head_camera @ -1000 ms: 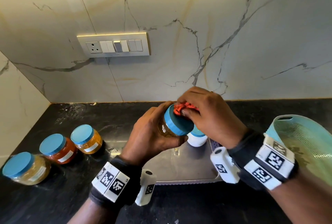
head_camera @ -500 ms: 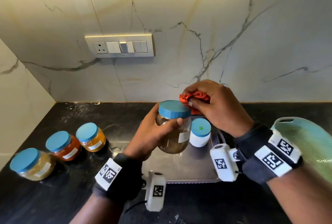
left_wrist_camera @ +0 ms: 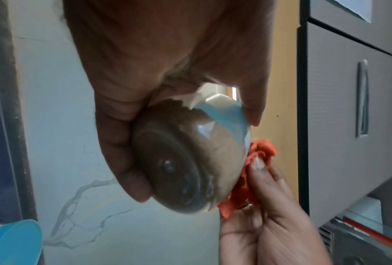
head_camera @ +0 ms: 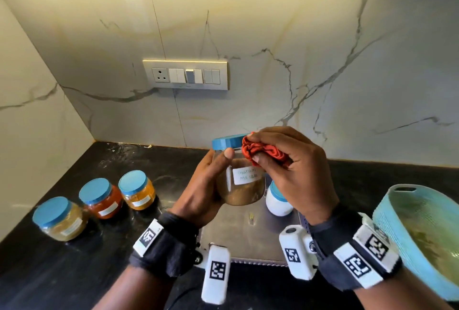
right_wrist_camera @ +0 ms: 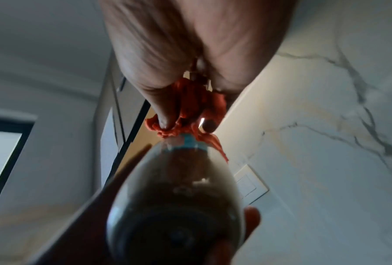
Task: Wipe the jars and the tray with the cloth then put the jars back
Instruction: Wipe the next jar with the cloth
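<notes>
left hand (head_camera: 201, 195) wrapped round brown spice jar (head_camera: 242, 185), frame center | right hand (head_camera: 295, 168) pinching bunched red cloth (head_camera: 263, 152) against jar's shoulder | three jars (head_camera: 95, 201) lower left

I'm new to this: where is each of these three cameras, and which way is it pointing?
Head: worn on the head, looking forward and down at the counter; shows both forearms, the left hand gripping the brown spice jar, the right hand with the red cloth.
Left wrist: looks along the left palm at the jar's base, upward toward the cabinets.
Right wrist: looks along the right fingers up at the ceiling.
All three views share the jar and cloth.
</notes>
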`<action>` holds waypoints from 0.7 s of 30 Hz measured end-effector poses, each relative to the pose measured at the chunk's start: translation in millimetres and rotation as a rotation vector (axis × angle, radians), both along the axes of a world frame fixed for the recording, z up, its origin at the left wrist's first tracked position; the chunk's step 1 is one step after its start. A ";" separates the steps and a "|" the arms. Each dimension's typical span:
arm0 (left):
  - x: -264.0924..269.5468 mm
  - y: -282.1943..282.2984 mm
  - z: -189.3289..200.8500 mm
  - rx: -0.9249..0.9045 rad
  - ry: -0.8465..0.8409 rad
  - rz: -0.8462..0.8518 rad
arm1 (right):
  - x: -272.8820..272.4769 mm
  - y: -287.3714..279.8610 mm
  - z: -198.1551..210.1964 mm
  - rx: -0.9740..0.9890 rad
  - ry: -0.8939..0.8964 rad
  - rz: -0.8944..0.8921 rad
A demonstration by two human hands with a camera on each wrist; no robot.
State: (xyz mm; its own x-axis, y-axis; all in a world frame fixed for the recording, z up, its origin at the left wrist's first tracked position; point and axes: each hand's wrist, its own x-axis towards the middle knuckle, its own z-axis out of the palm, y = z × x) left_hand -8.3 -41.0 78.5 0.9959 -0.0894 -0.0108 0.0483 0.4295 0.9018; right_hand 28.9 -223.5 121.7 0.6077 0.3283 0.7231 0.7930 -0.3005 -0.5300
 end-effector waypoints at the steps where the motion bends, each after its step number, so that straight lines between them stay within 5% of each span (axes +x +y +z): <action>1: -0.1 -1.7 0.9 0.024 -0.029 0.019 | 0.5 0.5 0.3 -0.039 -0.051 -0.035; 10: 3.5 3.8 6.6 -0.089 -0.014 0.053 | -31.4 0.4 -16.6 -0.376 -0.320 0.072; 17: 0.5 -7.0 13.2 0.030 0.001 0.063 | 4.2 2.1 7.2 -0.072 -0.110 0.014; 21: 3.8 -2.5 21.0 -0.063 0.034 0.088 | -17.5 1.4 -4.8 -0.229 -0.213 0.055</action>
